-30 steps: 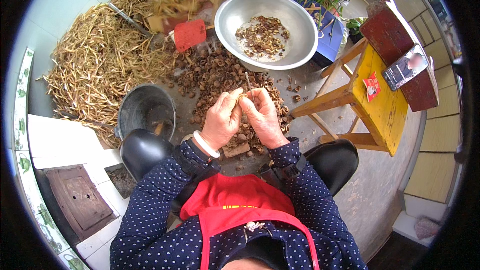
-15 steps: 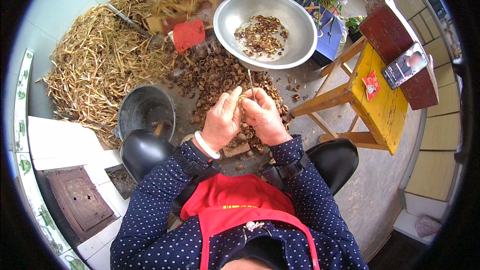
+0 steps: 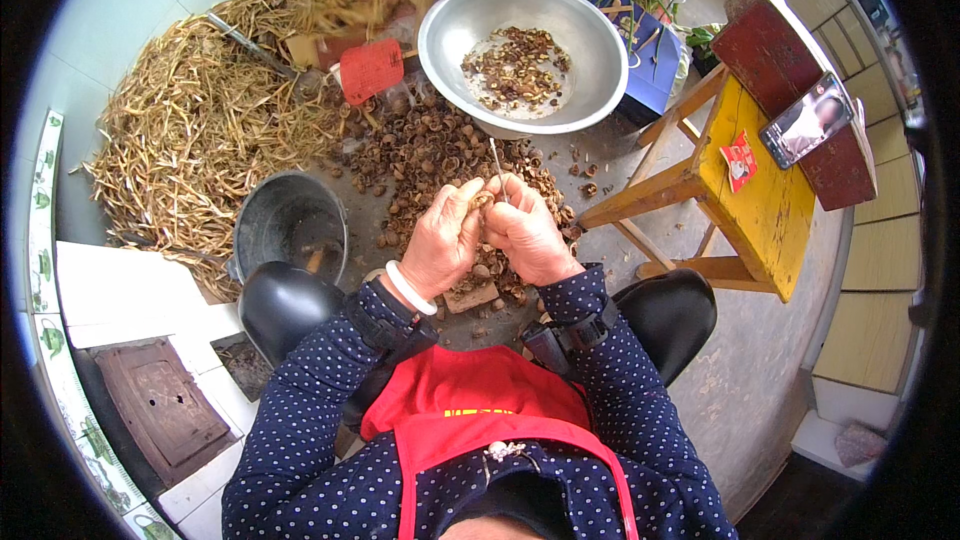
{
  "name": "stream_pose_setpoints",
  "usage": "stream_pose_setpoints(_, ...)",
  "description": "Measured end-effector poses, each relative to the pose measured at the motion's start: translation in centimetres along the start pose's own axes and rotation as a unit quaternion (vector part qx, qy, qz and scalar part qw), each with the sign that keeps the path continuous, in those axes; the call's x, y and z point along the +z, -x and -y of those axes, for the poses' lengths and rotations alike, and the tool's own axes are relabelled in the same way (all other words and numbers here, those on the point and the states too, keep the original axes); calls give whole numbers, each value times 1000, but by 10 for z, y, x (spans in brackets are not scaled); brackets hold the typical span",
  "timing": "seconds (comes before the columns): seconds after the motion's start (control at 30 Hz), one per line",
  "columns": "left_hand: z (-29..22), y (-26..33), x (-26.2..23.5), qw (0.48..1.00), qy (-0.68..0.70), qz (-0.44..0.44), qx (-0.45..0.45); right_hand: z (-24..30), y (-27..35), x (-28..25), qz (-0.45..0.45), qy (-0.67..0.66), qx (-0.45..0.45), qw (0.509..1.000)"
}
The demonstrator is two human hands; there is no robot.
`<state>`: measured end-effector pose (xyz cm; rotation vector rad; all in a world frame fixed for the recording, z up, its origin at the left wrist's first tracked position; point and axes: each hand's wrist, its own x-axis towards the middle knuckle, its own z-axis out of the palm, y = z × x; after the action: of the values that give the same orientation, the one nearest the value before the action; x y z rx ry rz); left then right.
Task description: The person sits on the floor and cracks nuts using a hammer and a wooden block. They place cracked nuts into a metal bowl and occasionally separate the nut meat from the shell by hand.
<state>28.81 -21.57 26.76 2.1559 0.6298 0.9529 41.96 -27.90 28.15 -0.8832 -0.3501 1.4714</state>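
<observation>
Both my hands meet over a heap of cracked walnut shells [image 3: 430,145]. My left hand [image 3: 440,240], with a white bangle at the wrist, is closed on a small brown walnut piece [image 3: 481,201]. A thin metal pick [image 3: 496,160] stands up out of my right hand [image 3: 530,235], whose fingers are wrapped round it and press close to the walnut. The pick's lower end is hidden by my fingers. Beyond my hands sits a wide metal basin [image 3: 440,75] with walnut kernels [image 3: 520,68] in its bottom.
A dark bucket [image 3: 262,215] stands by my left knee, with dry straw [image 3: 190,140] heaped behind it. A red plastic object [image 3: 371,70] lies past the shells. To the right, a yellow wooden stool [image 3: 765,200] carries a phone [image 3: 805,120] and a red packet [image 3: 739,162].
The view has shifted a little, so things sit slightly more to the left. My hands keep their hold on the walnut piece and the pick, and the pick tilts slightly more.
</observation>
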Motion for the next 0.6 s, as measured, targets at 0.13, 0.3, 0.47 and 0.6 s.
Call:
stream_pose_setpoints(0.13,2,-5,-5,985,118,1,-125,1,1,0,0,-4,11,1000)
stream_pose_setpoints(0.3,3,-8,-16,795,443,49,-412,-1,0,1,-34,29,11,999)
stream_pose_setpoints(0.47,2,-9,-17,718,538,50,-438,-4,0,4,-26,13,26,999)
stream_pose_setpoints(0.6,6,-10,-16,756,501,80,-413,-2,0,2,-59,88,17,994)
